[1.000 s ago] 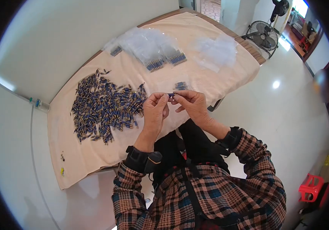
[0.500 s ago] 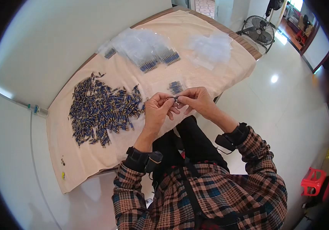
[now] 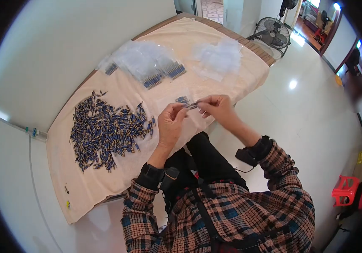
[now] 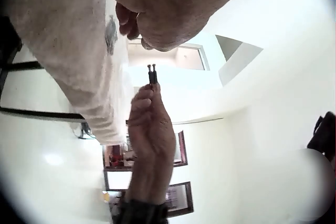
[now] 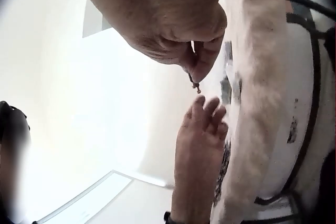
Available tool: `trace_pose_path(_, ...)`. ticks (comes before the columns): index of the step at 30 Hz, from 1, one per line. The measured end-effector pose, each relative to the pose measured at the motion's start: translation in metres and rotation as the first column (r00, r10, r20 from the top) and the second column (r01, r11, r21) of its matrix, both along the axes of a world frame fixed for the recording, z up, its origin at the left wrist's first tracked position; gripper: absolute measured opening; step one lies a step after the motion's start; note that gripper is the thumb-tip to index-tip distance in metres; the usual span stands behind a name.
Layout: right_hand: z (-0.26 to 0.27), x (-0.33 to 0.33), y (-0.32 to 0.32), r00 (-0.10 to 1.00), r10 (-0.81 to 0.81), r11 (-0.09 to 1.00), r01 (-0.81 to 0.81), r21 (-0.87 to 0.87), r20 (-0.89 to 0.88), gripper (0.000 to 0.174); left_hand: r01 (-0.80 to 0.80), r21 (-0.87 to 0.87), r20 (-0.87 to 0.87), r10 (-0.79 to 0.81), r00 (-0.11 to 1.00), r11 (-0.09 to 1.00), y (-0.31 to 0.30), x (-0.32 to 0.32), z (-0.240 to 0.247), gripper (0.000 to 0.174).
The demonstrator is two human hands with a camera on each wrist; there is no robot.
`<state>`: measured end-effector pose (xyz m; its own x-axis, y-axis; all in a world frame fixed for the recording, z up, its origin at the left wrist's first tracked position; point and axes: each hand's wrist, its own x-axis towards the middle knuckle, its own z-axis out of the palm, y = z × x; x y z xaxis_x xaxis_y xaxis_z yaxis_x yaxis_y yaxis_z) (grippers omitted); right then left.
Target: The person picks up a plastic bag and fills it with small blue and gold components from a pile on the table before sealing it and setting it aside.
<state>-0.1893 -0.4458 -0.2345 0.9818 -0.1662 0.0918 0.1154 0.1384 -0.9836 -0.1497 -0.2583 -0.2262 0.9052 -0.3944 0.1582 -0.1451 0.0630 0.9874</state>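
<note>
My right hand [image 3: 218,109] pinches two slim dark pieces [image 4: 153,77] side by side between thumb and fingers, their small tips pointing at the left hand. Facing it, the left hand [image 3: 170,124] is raised over the table's near edge, its fingertips close to those tips. In the right wrist view a gap shows between the left fingers [image 5: 199,113] and the pieces. Just beyond both hands lies a small clear bag [image 3: 182,100] with a row of blue pieces, partly hidden by them. To the left spreads a large heap of small blue-and-brass pieces [image 3: 105,130].
Filled clear bags [image 3: 143,59] overlap at the back of the cloth-covered table [image 3: 143,173]. A stack of clear bags [image 3: 219,59] lies to their right. A tiny yellow item [image 3: 68,205] sits at the left corner. On the floor stand a fan [image 3: 273,33] and a red stool [image 3: 344,190].
Earlier, both hands met at the fingertips around the dark pieces. Now the right hand has drawn slightly apart to the right with them. The head view has shifted a little.
</note>
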Motion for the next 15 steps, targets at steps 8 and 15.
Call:
trace_pose_path(8,0.006,0.054,-0.041,0.987,0.003,0.971,-0.041,-0.235,-0.160,0.017,-0.320,0.407,0.583,0.027,0.812,0.856,0.008,0.030,-0.030,0.030)
trace_pose_path(15,0.000,0.079,-0.036,0.954,0.082,0.964,-0.149,-0.221,-0.287,0.016,-0.322,0.413,0.651,-0.029,0.759,0.852,0.008,0.031,-0.032,0.037)
